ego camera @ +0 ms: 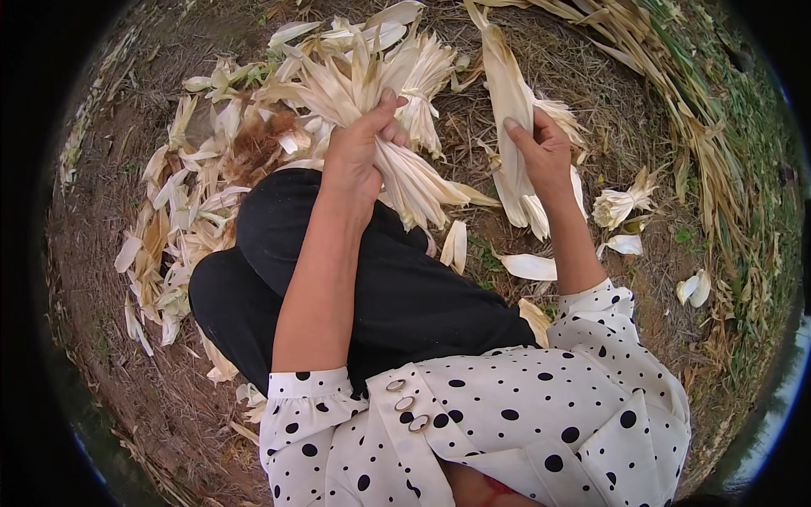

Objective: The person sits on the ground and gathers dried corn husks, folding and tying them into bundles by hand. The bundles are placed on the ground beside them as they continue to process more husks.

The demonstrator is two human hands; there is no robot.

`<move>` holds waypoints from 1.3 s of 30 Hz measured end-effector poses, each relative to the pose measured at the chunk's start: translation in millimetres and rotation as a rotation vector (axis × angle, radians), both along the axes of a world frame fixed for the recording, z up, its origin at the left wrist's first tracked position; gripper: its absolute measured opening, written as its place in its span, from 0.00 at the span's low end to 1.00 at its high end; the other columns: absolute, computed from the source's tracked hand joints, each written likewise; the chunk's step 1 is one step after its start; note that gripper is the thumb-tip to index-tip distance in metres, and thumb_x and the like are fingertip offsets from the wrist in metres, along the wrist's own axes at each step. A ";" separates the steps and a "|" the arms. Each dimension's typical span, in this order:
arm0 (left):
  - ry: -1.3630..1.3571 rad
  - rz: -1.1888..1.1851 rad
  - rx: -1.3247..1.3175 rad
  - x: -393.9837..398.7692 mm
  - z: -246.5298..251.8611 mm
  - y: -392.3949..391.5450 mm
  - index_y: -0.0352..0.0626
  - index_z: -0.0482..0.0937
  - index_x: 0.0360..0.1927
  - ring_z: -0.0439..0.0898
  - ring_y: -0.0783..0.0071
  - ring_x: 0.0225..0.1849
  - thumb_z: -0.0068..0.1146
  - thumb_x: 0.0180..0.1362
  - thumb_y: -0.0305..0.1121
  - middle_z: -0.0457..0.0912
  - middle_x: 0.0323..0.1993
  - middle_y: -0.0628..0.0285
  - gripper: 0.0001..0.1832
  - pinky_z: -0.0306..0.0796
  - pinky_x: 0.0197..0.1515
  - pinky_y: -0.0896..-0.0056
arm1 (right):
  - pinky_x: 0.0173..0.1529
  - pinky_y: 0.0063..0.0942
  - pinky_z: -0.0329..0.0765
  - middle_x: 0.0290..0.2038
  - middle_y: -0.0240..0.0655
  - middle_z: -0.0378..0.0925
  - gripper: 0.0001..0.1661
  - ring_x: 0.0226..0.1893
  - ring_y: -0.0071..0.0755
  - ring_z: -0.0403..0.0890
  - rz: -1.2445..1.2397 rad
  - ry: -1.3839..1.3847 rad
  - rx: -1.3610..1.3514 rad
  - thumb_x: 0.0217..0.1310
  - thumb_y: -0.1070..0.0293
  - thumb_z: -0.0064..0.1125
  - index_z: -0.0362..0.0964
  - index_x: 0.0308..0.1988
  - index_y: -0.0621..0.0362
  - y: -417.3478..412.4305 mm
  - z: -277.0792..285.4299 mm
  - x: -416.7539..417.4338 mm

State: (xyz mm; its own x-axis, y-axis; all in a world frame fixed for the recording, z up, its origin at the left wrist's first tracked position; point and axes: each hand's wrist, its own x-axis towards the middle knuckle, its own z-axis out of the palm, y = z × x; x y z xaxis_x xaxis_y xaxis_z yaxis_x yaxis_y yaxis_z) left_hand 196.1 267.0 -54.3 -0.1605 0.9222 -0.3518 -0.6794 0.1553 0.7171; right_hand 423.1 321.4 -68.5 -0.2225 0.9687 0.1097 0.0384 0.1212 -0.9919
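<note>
My left hand (364, 142) is closed around the middle of a thick bundle of pale dry corn husks (412, 180), whose ends fan out on both sides of the fist above my knee. Between the thumb and fingers of my right hand (545, 146) is a long corn husk (507, 82), its narrow tip pointing away from me. Below and behind that hand are more husks, partly hidden by it. Just beyond my left hand, a gathered husk bundle (421, 95) lies on the ground.
Loose husks (184, 209) and brown corn silk (263, 142) are heaped at the left. A small husk bundle (624, 199) and scattered husks (529, 267) lie at the right. Long dry corn stalks (671, 70) curve along the upper right. My bent legs (412, 285) are in front of me.
</note>
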 end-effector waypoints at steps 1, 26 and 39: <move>-0.015 -0.004 0.018 1.0 0.5 0.2 0.33 0.74 0.40 0.65 0.76 0.22 0.58 0.60 0.39 0.62 0.15 0.71 0.16 0.66 0.34 0.72 | 0.36 0.16 0.70 0.33 0.26 0.78 0.12 0.31 0.12 0.73 0.051 0.041 -0.017 0.60 0.72 0.58 0.75 0.44 0.63 -8.6 12.7 -21.5; -0.173 0.182 0.131 -10.1 1.8 -6.3 0.40 0.73 0.30 0.78 0.61 0.43 0.56 0.61 0.38 0.81 0.35 0.54 0.11 0.71 0.52 0.50 | 0.62 0.30 0.64 0.56 0.43 0.69 0.39 0.59 0.37 0.68 0.595 -0.390 0.146 0.56 0.56 0.63 0.56 0.60 0.62 -30.1 14.0 -82.0; -0.226 0.245 0.265 -13.6 8.0 -6.7 0.39 0.74 0.37 0.75 0.66 0.47 0.61 0.56 0.31 0.77 0.35 0.61 0.09 0.65 0.61 0.55 | 0.49 0.25 0.72 0.44 0.34 0.78 0.21 0.43 0.24 0.76 0.068 0.520 -0.406 0.68 0.56 0.49 0.74 0.47 0.63 -21.5 1.8 -80.7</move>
State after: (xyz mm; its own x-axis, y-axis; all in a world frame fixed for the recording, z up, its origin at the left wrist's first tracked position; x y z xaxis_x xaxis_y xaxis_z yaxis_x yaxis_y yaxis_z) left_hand 182.4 260.3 -46.3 -0.3324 0.9297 -0.1589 -0.8181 -0.2004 0.5390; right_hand 342.3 299.9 -66.7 -0.3012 0.9414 -0.1519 -0.4524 -0.2813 -0.8463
